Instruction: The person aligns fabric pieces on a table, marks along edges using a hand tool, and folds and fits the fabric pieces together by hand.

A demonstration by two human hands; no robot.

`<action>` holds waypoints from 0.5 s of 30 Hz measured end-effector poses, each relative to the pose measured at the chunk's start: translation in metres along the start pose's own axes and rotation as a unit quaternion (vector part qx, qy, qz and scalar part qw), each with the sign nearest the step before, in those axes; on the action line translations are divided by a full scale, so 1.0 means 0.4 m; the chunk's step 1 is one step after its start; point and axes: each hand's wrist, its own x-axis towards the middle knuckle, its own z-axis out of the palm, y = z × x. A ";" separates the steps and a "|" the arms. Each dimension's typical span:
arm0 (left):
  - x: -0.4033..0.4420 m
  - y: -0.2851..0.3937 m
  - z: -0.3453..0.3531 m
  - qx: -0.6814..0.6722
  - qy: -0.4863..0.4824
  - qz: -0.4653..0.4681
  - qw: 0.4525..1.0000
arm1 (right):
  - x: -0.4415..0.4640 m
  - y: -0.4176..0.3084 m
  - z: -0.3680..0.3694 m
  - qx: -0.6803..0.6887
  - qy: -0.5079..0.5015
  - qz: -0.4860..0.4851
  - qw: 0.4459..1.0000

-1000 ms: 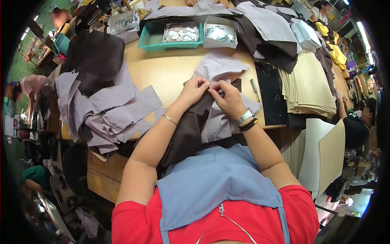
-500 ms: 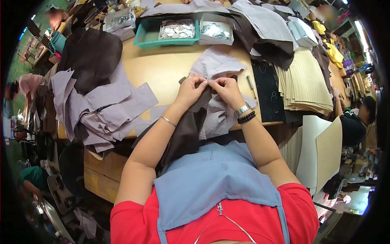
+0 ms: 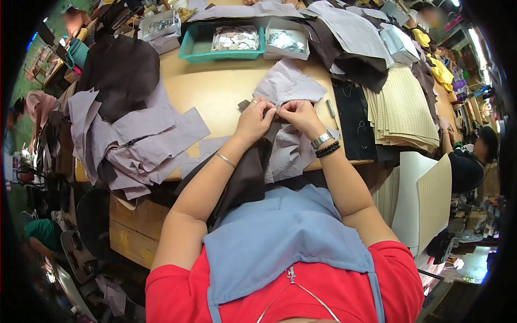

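Observation:
My left hand [image 3: 255, 118] and my right hand [image 3: 300, 115] meet near the table's middle, both pinching one piece of fabric [image 3: 288, 86]. Its greyish-lilac face spreads beyond my fingers and hangs in folds below them. Dark brown material [image 3: 245, 169] of the same bundle drapes under my left forearm toward my lap. Whatever small part sits right between the fingertips is too small to make out. A little dark block [image 3: 244, 104] lies beside my left knuckles. Right of my right hand rests a tool with a grey-green handle [image 3: 330, 109].
Stacked lilac and brown pieces [image 3: 140, 140] cover the table's left side. At the back stand a teal basket [image 3: 194, 46] and a white box of shiny metal parts [image 3: 286, 42]. On the right are a black strip [image 3: 353, 121] and cream textured sheets [image 3: 401, 102]. Other people sit around.
The two hands stay at almost the same spot, pinching the fabric. Its far end has shifted slightly and lies a bit flatter. The view has moved a little.

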 end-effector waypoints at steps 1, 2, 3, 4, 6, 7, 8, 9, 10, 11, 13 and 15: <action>-0.001 0.004 0.000 0.011 -0.001 -0.003 1.000 | -0.006 -0.003 0.004 -0.012 0.003 -0.011 1.000; -0.001 0.008 0.001 0.021 -0.002 -0.006 1.000 | -0.008 -0.006 0.006 -0.024 0.006 -0.022 0.999; -0.002 0.009 0.003 0.031 -0.002 -0.009 0.999 | -0.007 -0.001 0.005 -0.042 0.002 -0.032 0.999; -0.001 0.008 0.003 0.029 -0.007 -0.003 1.000 | -0.006 0.006 0.003 -0.060 -0.001 -0.041 0.997; 0.000 0.005 0.002 0.025 -0.017 0.010 0.999 | -0.009 0.010 -0.009 -0.087 -0.019 -0.060 0.994; 0.001 0.004 0.004 0.013 -0.028 -0.002 1.000 | -0.013 0.007 -0.018 -0.096 -0.033 -0.070 0.992; 0.002 0.003 0.004 0.002 -0.037 -0.013 0.999 | -0.014 0.003 -0.026 -0.106 -0.047 -0.080 0.990; 0.005 -0.001 0.005 -0.009 -0.046 -0.024 0.999 | -0.010 0.011 -0.031 -0.085 -0.058 -0.076 0.992; 0.009 -0.008 0.006 -0.031 -0.055 -0.026 0.998 | -0.004 0.023 -0.032 -0.064 -0.069 -0.073 0.993; 0.015 -0.016 0.003 -0.053 -0.064 -0.028 0.996 | 0.003 0.032 -0.035 -0.043 -0.080 -0.070 0.993; 0.017 -0.017 -0.007 -0.087 -0.076 -0.049 0.992 | -0.002 0.028 -0.036 -0.014 -0.081 -0.067 0.994; 0.020 -0.008 -0.020 -0.112 -0.082 -0.085 0.987 | -0.001 0.027 -0.039 -0.007 -0.090 -0.064 0.994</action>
